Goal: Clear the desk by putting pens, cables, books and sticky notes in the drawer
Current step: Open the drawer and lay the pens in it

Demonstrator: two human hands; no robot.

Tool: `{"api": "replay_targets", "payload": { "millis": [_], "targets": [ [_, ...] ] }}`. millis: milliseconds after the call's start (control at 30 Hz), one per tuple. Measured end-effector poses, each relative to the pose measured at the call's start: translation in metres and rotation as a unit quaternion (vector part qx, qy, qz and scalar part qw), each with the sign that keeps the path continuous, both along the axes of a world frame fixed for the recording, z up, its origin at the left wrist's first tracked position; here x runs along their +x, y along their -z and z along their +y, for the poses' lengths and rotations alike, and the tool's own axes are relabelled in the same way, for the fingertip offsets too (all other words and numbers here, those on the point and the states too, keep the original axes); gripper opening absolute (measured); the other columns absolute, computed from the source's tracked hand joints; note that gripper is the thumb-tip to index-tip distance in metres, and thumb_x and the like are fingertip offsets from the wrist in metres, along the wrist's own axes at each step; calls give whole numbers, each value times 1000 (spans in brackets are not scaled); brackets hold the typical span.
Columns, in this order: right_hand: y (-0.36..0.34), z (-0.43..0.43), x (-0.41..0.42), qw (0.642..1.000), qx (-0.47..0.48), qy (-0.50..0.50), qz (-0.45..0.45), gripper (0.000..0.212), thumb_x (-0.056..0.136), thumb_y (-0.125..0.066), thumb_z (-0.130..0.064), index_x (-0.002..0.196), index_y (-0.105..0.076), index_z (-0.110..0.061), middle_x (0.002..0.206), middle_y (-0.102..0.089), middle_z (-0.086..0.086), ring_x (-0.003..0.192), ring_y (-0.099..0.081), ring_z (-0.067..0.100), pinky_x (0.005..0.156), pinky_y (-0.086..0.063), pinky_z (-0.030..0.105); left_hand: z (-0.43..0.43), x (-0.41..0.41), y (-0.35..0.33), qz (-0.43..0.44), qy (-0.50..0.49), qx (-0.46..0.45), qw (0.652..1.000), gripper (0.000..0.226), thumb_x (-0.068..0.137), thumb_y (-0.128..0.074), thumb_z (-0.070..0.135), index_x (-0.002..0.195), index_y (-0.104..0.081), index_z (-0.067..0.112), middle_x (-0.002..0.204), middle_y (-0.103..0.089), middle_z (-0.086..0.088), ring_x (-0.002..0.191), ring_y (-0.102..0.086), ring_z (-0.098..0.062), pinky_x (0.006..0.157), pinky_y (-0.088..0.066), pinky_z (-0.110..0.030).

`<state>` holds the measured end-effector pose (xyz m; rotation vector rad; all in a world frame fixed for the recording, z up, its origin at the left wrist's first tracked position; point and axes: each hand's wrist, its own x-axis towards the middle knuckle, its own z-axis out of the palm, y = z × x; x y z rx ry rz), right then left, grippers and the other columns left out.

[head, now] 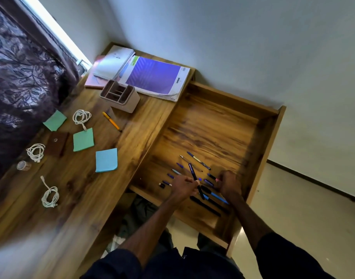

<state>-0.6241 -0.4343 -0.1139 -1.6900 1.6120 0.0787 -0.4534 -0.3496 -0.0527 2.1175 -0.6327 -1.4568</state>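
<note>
Pens (198, 161), blue and black, lie parallel in wooden drawer (208, 127).

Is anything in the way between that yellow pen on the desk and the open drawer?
Nothing visible. The yellow pen lies on bare desk wood beside the open drawer; the pen holder stands behind it, off that path.

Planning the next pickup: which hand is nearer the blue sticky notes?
Left. The left hand, over the drawer, is right of the blue sticky notes; the right hand is farther right.
</note>
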Motion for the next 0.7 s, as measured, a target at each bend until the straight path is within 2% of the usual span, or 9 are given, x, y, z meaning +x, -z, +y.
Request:
{"api": "replay_targets", "payload": {
  "millis": [67,100,200,300,367,433,500,567,700],
  "targets": [
    [-8,-6,3,998,-19,14,-54,11,93,-65,-18,84,-71,-19,78,-66,-4,72,-62,10,53,-36,14,-5,-6,-3,-12,3,-10,1000,14,93,-71,19,86,-71,8,85,-76,-16,76,-76,-22,73,-64,-37],
    [-13,-8,5,995,-19,18,-94,14,93,-66,-24,82,-73,-21,74,-67,-5,67,-62,8,52,-39,16,-9,-9,-4,-23,9,-15,1000,16,93,-72,19,82,-71,9,81,-76,-16,72,-75,-22,73,-64,-40],
    [-29,-14,11,966,47,20,-252,27,93,-67,-38,79,-77,-17,72,-72,2,65,-64,14,59,-48,31,-21,-20,-3,-51,23,-32,998,19,90,-74,22,76,-70,11,71,-75,-9,64,-75,-17,69,-64,-42],
    [-39,-22,12,939,113,59,-320,9,87,-77,-22,89,-79,-14,78,-76,7,69,-67,19,60,-53,31,-32,-30,-10,-77,34,-49,995,15,89,-76,23,81,-71,11,73,-76,-7,62,-75,-13,67,-64,-38],
    [-41,-31,9,941,116,77,-307,10,82,-82,-14,91,-77,-12,81,-77,7,69,-69,21,60,-56,30,-37,-34,-13,-95,49,-69,992,16,89,-76,24,76,-71,16,73,-76,-8,63,-75,-15,68,-64,-38],
    [-37,-41,4,952,86,79,-281,10,82,-82,-13,88,-76,-18,82,-77,1,73,-72,17,63,-58,29,-39,-36,-15,-104,67,-79,989,14,87,-76,24,78,-73,14,78,-77,-7,68,-75,-17,71,-63,-39],
    [-31,-51,0,973,18,45,-226,10,84,-79,-17,91,-77,-23,89,-76,-6,81,-71,11,74,-59,32,-39,-34,-12,-115,71,-81,987,13,84,-78,24,87,-75,12,84,-77,-2,74,-74,-12,75,-62,-39],
    [-26,-57,-3,985,-9,2,-174,16,89,-73,-17,104,-76,-19,102,-74,-6,89,-67,9,82,-56,32,-35,-31,-10,-135,72,-78,985,12,84,-75,18,94,-74,11,90,-75,0,79,-72,-9,78,-62,-36],
    [-14,-53,-11,989,-30,-107,-98,22,94,-62,-15,113,-74,-14,104,-74,4,95,-68,21,84,-54,35,-16,-21,-6,-149,85,-63,983,5,88,-69,10,92,-72,11,81,-70,8,70,-67,-3,65,-58,-22]
  ]
}}
